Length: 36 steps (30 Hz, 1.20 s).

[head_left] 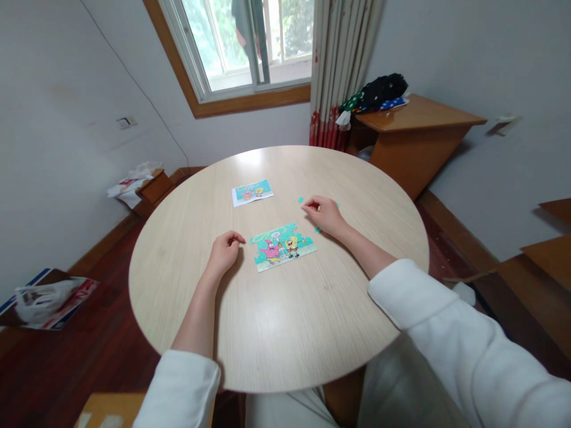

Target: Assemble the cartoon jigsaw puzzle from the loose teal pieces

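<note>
A partly assembled jigsaw puzzle (281, 248) with cartoon figures on turquoise lies in the middle of the round table, its top and right edges uneven. My left hand (225, 252) rests on the table just left of it, fingers curled in, with no object showing in them. Above the puzzle's right side, my right hand (326, 215) has its thumb and fingers pinched together; whatever they may hold is too small to make out. Loose turquoise puzzle pieces lie around that hand: one piece (300, 200) beyond the fingertips, another piece (317, 230) below the wrist.
A reference picture (253, 192) with the same figures lies farther back on the round table (178, 261). Behind are a window (223, 47) and a curtain (341, 65). A wooden cabinet (428, 113) with dark cloth (383, 92) on it stands at back right.
</note>
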Each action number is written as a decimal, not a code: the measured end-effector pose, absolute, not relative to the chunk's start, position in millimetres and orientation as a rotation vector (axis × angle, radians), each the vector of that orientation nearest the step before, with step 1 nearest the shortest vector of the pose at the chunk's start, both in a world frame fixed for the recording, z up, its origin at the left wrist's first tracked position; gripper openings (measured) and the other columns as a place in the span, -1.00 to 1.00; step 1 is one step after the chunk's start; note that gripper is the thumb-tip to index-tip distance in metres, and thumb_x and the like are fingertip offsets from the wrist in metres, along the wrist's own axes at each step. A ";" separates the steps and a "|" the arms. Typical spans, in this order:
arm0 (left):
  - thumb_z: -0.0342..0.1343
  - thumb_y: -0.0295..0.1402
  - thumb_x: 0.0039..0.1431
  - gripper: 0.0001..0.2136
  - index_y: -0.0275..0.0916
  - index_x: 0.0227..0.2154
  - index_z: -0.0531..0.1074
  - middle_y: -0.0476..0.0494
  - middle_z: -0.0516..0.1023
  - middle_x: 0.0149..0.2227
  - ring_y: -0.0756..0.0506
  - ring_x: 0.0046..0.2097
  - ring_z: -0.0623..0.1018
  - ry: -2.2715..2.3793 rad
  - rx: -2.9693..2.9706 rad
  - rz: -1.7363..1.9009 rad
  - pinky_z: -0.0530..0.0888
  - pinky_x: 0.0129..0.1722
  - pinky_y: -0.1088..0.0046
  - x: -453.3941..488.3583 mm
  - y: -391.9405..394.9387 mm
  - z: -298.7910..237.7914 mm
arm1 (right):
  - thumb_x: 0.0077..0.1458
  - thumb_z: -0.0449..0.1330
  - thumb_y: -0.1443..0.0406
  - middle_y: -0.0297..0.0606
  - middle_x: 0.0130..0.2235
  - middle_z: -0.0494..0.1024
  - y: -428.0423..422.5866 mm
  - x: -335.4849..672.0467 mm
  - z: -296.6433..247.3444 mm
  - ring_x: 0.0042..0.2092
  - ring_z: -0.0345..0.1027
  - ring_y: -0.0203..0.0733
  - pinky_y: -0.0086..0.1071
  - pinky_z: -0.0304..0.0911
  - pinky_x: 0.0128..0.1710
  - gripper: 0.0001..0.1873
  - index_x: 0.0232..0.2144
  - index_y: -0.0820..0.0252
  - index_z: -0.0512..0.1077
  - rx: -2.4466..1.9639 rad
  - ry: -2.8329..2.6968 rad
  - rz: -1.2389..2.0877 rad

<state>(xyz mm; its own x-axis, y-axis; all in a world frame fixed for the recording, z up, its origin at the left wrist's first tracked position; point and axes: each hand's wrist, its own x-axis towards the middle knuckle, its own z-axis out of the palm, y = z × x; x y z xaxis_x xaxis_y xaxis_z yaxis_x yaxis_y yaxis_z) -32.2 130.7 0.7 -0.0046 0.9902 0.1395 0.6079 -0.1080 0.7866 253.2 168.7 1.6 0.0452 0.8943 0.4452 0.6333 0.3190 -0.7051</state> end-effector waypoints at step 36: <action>-0.11 -0.46 -0.17 -0.83 -0.24 -0.58 0.39 -0.08 0.53 -0.47 -0.05 -0.36 0.47 1.643 1.752 0.980 0.37 -0.26 0.44 -30.3 129.5 4.3 | -0.09 0.18 0.33 -0.23 -0.47 0.52 181.8 303.7 -2.7 -0.43 0.28 -0.28 -0.41 0.16 -0.39 -0.87 -0.49 0.26 0.53 -1.762 -1.599 0.246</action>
